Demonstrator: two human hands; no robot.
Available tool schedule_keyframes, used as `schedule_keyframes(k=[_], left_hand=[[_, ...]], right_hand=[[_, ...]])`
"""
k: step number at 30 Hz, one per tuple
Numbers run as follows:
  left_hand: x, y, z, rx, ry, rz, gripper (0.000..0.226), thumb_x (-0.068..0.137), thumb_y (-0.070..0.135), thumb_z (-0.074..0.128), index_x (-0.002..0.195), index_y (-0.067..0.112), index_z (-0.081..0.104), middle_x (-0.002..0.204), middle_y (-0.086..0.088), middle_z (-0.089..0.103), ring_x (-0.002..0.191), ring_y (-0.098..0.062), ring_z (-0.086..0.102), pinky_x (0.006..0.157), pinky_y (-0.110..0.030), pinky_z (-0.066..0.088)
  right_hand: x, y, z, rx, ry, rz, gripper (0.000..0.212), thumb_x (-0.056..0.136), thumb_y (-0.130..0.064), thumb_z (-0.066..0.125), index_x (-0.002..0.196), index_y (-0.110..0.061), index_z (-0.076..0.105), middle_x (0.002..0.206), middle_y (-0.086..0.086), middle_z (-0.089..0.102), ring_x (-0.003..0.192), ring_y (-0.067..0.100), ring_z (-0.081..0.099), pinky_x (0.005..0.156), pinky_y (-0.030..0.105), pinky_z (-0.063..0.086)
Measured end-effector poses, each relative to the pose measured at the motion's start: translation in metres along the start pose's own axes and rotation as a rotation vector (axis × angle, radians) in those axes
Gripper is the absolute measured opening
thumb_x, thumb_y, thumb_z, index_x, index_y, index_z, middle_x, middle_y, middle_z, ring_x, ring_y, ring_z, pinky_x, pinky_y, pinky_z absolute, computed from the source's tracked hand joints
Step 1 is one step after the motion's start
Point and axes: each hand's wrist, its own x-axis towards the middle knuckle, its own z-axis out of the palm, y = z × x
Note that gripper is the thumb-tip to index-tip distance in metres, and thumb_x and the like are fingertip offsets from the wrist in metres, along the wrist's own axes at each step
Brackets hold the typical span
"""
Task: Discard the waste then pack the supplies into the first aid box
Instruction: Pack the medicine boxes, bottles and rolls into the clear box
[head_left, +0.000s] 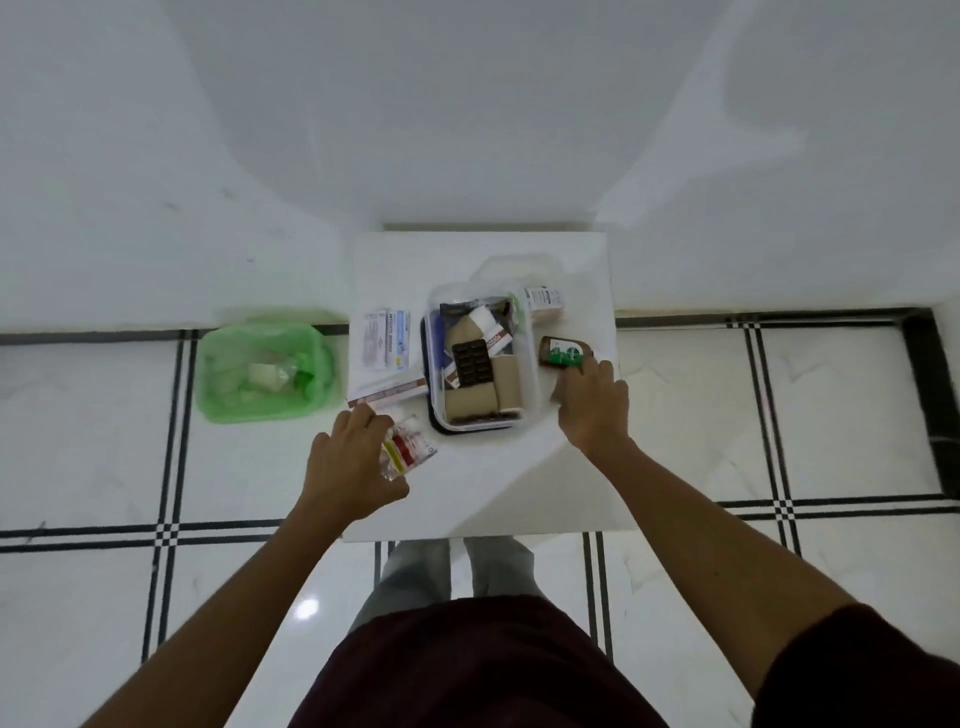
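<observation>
Nearest the camera, at the bottom of the frame, a dark maroon shirt and two bare forearms reach up toward a small white counter (571, 467) in the centre. The left hand (348, 467) curls over a clear crinkly packet (408, 447) with red and yellow contents near the counter's lower left edge; fingers touch it, but whether they have pinched it I cannot tell. The right hand (592, 405) closes its fingertips on the lower end of a small brown bottle (563, 353) with a green label, lying tilted just right of the first aid box (530, 364).

That box is a clear, round-cornered plastic tub, already holding tan rolled bandages, a dark blister strip and flat cartons. Left of it lie flat white cardboard boxes (384, 340) and a long thin strip (387, 395), not yet packed. At centre left of the frame a green bin (260, 371) lined with thin translucent plastic sits on the glossy tiled floor, with wrappers inside.

Risks, as I judge them: the bottle is smooth and held only at one end, so it could slip or swing and knock the box's rim. The packet is slick, limp film near the counter edge, and a careless pull could drag it off onto the floor. The box looks fairly full, so a rigid bottle may sit proud of the soft rolls.
</observation>
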Motion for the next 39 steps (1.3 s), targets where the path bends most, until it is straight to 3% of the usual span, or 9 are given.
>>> schedule_keyframes(k=[5, 8, 10, 15, 21, 29, 33, 36, 39], left_hand=[[-0.008, 0.011, -0.053, -0.091, 0.272, 0.048, 0.068, 0.054, 0.043, 0.068, 0.114, 0.014, 0.056, 0.109, -0.009, 0.056, 0.094, -0.029, 0.051, 0.071, -0.039, 0.046], [0.009, 0.036, -0.075, -0.112, 0.348, 0.138, 0.064, 0.060, 0.040, 0.068, 0.117, 0.015, 0.055, 0.116, -0.008, 0.059, 0.098, -0.029, 0.053, 0.076, -0.041, 0.048], [0.025, 0.058, -0.080, -0.098, 0.278, 0.184, 0.063, 0.067, 0.040, 0.069, 0.123, 0.015, 0.052, 0.120, -0.007, 0.058, 0.106, -0.029, 0.053, 0.081, -0.042, 0.044], [0.062, 0.088, -0.063, 0.065, 0.035, 0.228, 0.065, 0.080, 0.044, 0.064, 0.135, 0.017, 0.042, 0.139, -0.003, 0.045, 0.124, -0.024, 0.043, 0.096, -0.046, 0.036], [0.080, 0.082, -0.047, 0.190, -0.078, 0.304, 0.060, 0.082, 0.032, 0.066, 0.136, 0.023, 0.041, 0.135, 0.002, 0.052, 0.127, -0.021, 0.040, 0.094, -0.045, 0.035], [0.075, 0.073, -0.039, 0.162, -0.092, 0.289, 0.055, 0.084, 0.030, 0.065, 0.135, 0.027, 0.045, 0.135, -0.001, 0.050, 0.128, -0.021, 0.039, 0.095, -0.042, 0.033], [0.063, 0.065, -0.022, 0.208, -0.035, 0.352, 0.026, 0.090, 0.024, 0.055, 0.115, 0.026, 0.059, 0.121, 0.000, 0.060, 0.117, -0.021, 0.045, 0.081, -0.040, 0.032], [0.051, 0.060, -0.017, 0.122, 0.052, 0.385, 0.019, 0.091, 0.017, 0.050, 0.103, 0.021, 0.064, 0.102, 0.000, 0.066, 0.104, -0.021, 0.051, 0.074, -0.035, 0.025], [0.038, 0.053, -0.017, -0.020, 0.274, 0.435, 0.015, 0.083, 0.016, 0.063, 0.097, 0.017, 0.070, 0.099, 0.000, 0.072, 0.096, -0.022, 0.061, 0.075, -0.036, 0.036]], right_hand=[[0.003, 0.007, 0.002, -0.043, 0.015, -0.043, 0.026, 0.073, -0.019, 0.067, 0.097, -0.012, 0.059, 0.120, 0.008, 0.054, 0.103, 0.028, 0.050, 0.073, 0.039, 0.043], [0.001, 0.015, 0.001, 0.009, -0.028, -0.037, 0.026, 0.072, -0.028, 0.065, 0.093, -0.017, 0.053, 0.096, 0.001, 0.060, 0.094, 0.023, 0.055, 0.071, 0.034, 0.036], [-0.002, 0.019, -0.006, 0.149, -0.014, 0.012, 0.032, 0.068, -0.034, 0.068, 0.092, -0.017, 0.053, 0.087, -0.001, 0.060, 0.088, 0.023, 0.057, 0.070, 0.033, 0.037], [-0.013, 0.027, -0.040, 0.571, 0.169, 0.055, 0.040, 0.063, -0.031, 0.077, 0.096, -0.017, 0.059, 0.089, 0.004, 0.065, 0.082, 0.025, 0.058, 0.070, 0.037, 0.050], [0.001, 0.007, -0.092, 0.772, 0.229, -0.124, 0.038, 0.066, -0.030, 0.081, 0.097, -0.020, 0.062, 0.093, -0.007, 0.064, 0.079, 0.014, 0.052, 0.059, 0.023, 0.038], [0.028, -0.066, -0.090, 0.622, 0.120, -0.355, 0.037, 0.068, -0.022, 0.072, 0.103, -0.018, 0.062, 0.095, 0.002, 0.068, 0.090, 0.021, 0.054, 0.078, 0.041, 0.049], [0.032, -0.084, -0.075, 0.424, 0.077, -0.396, 0.031, 0.074, -0.025, 0.066, 0.103, -0.019, 0.060, 0.098, 0.001, 0.067, 0.094, 0.023, 0.054, 0.080, 0.042, 0.045], [0.030, -0.085, -0.063, 0.243, 0.062, -0.427, 0.031, 0.076, -0.025, 0.063, 0.106, -0.021, 0.058, 0.105, 0.000, 0.065, 0.105, 0.025, 0.052, 0.081, 0.042, 0.039], [0.025, -0.080, -0.049, 0.136, 0.143, -0.437, 0.030, 0.075, -0.018, 0.066, 0.104, -0.017, 0.059, 0.098, 0.003, 0.068, 0.100, 0.031, 0.056, 0.077, 0.044, 0.038]])
